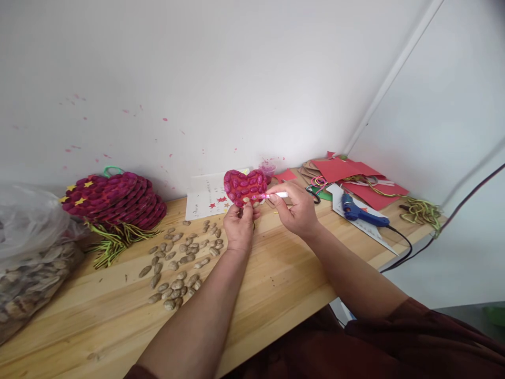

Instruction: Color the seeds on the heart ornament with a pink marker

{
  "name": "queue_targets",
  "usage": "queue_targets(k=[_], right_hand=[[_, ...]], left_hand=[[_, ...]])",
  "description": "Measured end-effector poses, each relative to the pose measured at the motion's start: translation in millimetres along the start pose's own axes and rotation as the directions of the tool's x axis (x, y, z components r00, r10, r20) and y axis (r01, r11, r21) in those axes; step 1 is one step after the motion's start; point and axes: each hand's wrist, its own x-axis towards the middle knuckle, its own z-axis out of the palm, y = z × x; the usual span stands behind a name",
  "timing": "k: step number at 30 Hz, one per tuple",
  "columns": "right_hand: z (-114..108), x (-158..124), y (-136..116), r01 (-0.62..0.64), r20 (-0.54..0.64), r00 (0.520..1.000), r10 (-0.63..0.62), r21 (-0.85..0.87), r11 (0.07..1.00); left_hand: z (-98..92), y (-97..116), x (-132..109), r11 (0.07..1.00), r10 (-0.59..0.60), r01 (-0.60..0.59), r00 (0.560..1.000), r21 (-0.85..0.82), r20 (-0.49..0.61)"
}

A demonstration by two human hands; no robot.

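Observation:
A heart-shaped craft (244, 185), covered in magenta-painted peanut shells, is raised above the wooden table. Its lower edge is pinched by my left hand (239, 226). My right hand (295, 208) is closed around a white-handled paintbrush (281, 195). The brush's pink-stained tip meets the lower right side of the heart. Just behind the hands stands a small clear cup (267, 168) stained with pink paint. Under the heart lies a white paper (199, 197) with small red stars on it.
Loose peanuts (177, 284) are scattered left of my forearm. A stack of magenta shell-covered crafts (130, 197) stands beside a plastic bag of peanuts (35, 279). To the right are a blue glue gun (363, 213) with its cord, red paper sheets (343, 171) and tangled green string (422, 212).

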Motion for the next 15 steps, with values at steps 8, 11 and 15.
queue_targets(k=[8,11,15], right_hand=[[2.5,-0.9,0.1,-0.002,0.031,1.0,0.002,0.01,1.0],[3.0,-0.9,-0.1,-0.009,0.014,1.0,0.009,0.002,1.0],[2.0,-0.7,0.8,0.008,-0.015,1.0,-0.008,-0.002,1.0]], left_hand=[[-1.0,-2.1,0.7,1.0,0.019,-0.02,1.0,0.016,0.008],[-1.2,-1.7,0.4,1.0,0.029,-0.029,1.0,0.011,0.012],[-0.8,-1.1,0.2,0.999,0.034,-0.034,0.999,0.017,0.009]])
